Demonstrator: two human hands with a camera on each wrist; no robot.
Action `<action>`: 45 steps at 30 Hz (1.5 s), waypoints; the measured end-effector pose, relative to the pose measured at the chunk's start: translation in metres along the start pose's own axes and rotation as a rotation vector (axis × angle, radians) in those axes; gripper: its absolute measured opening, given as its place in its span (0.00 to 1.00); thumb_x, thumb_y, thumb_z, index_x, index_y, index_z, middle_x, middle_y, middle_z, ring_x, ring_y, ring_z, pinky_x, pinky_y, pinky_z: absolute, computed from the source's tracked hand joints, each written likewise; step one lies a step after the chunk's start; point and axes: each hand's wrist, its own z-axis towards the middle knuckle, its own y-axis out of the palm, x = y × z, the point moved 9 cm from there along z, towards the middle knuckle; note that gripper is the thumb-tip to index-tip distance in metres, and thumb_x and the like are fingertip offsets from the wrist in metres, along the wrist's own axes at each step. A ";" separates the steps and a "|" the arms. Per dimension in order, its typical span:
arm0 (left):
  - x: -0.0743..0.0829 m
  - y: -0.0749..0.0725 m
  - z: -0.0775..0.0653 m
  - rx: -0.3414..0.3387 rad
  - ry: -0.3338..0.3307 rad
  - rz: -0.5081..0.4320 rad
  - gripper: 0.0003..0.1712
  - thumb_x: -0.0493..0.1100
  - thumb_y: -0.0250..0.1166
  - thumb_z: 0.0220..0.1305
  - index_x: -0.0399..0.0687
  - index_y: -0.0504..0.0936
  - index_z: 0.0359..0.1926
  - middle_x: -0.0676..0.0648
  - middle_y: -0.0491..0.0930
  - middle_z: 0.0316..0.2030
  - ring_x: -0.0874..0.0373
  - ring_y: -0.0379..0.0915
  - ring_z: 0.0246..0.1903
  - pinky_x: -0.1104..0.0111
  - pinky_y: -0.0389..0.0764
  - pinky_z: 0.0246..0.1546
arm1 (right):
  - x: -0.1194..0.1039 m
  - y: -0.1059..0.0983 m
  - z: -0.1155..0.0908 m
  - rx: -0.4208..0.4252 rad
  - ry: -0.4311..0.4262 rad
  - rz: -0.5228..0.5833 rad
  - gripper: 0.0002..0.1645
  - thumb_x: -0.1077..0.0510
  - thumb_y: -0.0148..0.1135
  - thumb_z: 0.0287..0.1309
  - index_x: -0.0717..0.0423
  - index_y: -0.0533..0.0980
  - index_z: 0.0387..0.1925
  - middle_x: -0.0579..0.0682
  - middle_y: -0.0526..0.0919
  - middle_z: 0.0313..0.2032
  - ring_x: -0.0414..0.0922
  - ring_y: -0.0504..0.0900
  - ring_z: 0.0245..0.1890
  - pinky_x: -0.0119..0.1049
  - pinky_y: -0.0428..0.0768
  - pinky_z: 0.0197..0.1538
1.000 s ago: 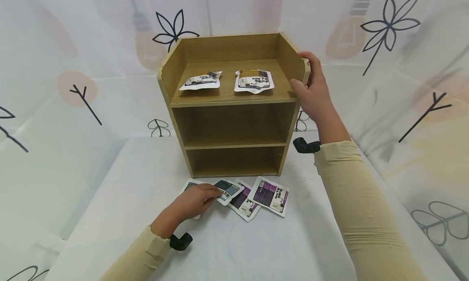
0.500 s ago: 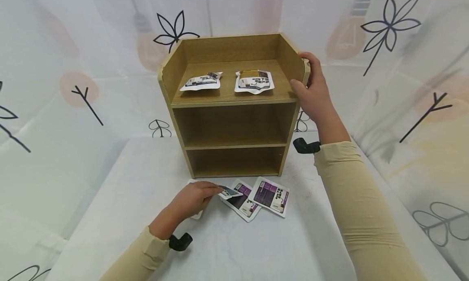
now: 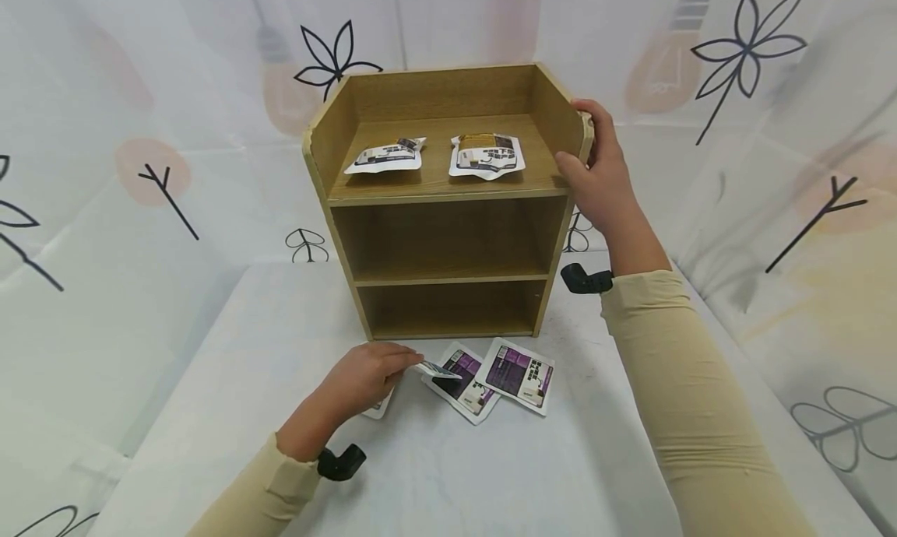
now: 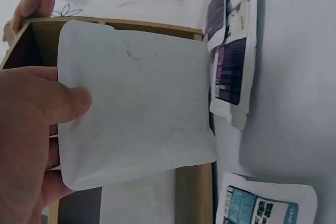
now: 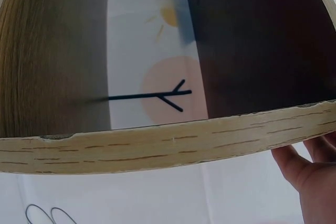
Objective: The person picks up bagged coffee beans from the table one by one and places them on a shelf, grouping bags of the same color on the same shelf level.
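Note:
My left hand point(image 3: 367, 377) pinches a flat pouch point(image 4: 136, 108) by one edge, thumb on its plain white back. In the head view this pouch point(image 3: 436, 370) tilts nearly edge-on, low in front of the wooden shelf unit point(image 3: 448, 279). Under the hand lies a blue-labelled pouch point(image 4: 262, 205), mostly covered in the head view. Just right of the hand are two purple-labelled pouches, a left one point(image 3: 466, 389) tucked beneath a right one point(image 3: 517, 373). My right hand point(image 3: 604, 179) grips the unit's upper right side panel, thumb inside and fingers outside.
On the unit's top shelf sit two plump white pouches, a left one point(image 3: 385, 157) and a right one point(image 3: 487, 157). Two compartments lie below. The unit stands on a white table point(image 3: 490, 475), with printed white sheeting point(image 3: 196, 93) behind and at the sides.
My left hand has lifted the blue-labelled pouch off the table and tilted it from label-up to nearly edge-on. My right hand keeps its grip on the side panel.

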 end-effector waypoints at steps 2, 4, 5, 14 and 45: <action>0.001 -0.004 0.000 0.005 0.000 -0.002 0.17 0.35 0.68 0.58 0.51 0.86 0.49 0.52 0.87 0.44 0.58 0.84 0.45 0.65 0.84 0.47 | 0.000 0.000 0.000 0.000 -0.001 0.002 0.36 0.55 0.48 0.63 0.20 0.52 0.67 0.47 0.56 0.70 0.50 0.64 0.66 0.58 0.68 0.65; 0.001 -0.009 0.001 0.016 0.004 -0.002 0.17 0.35 0.69 0.58 0.51 0.86 0.49 0.53 0.87 0.44 0.58 0.84 0.44 0.65 0.84 0.46 | 0.000 0.000 0.000 0.000 -0.001 0.001 0.36 0.55 0.48 0.63 0.20 0.52 0.67 0.47 0.56 0.70 0.51 0.64 0.66 0.58 0.67 0.66; 0.002 -0.013 0.001 0.025 0.006 0.001 0.17 0.35 0.69 0.57 0.51 0.86 0.49 0.53 0.87 0.44 0.59 0.84 0.44 0.66 0.84 0.46 | 0.001 0.000 0.000 -0.001 -0.001 0.001 0.36 0.55 0.48 0.64 0.20 0.52 0.67 0.46 0.56 0.71 0.51 0.64 0.66 0.58 0.67 0.66; 0.005 -0.042 0.003 0.153 0.074 0.044 0.17 0.31 0.71 0.51 0.46 0.87 0.45 0.51 0.87 0.41 0.58 0.84 0.41 0.67 0.84 0.42 | 0.001 0.000 0.000 0.000 -0.007 0.004 0.36 0.54 0.48 0.63 0.20 0.52 0.67 0.47 0.56 0.70 0.50 0.65 0.64 0.59 0.68 0.64; -0.001 -0.124 0.003 0.390 0.101 0.142 0.19 0.26 0.71 0.47 0.42 0.87 0.44 0.46 0.88 0.38 0.52 0.85 0.37 0.62 0.85 0.39 | -0.001 0.000 0.000 0.005 -0.016 0.011 0.36 0.55 0.47 0.63 0.19 0.52 0.67 0.46 0.58 0.69 0.46 0.66 0.61 0.55 0.70 0.61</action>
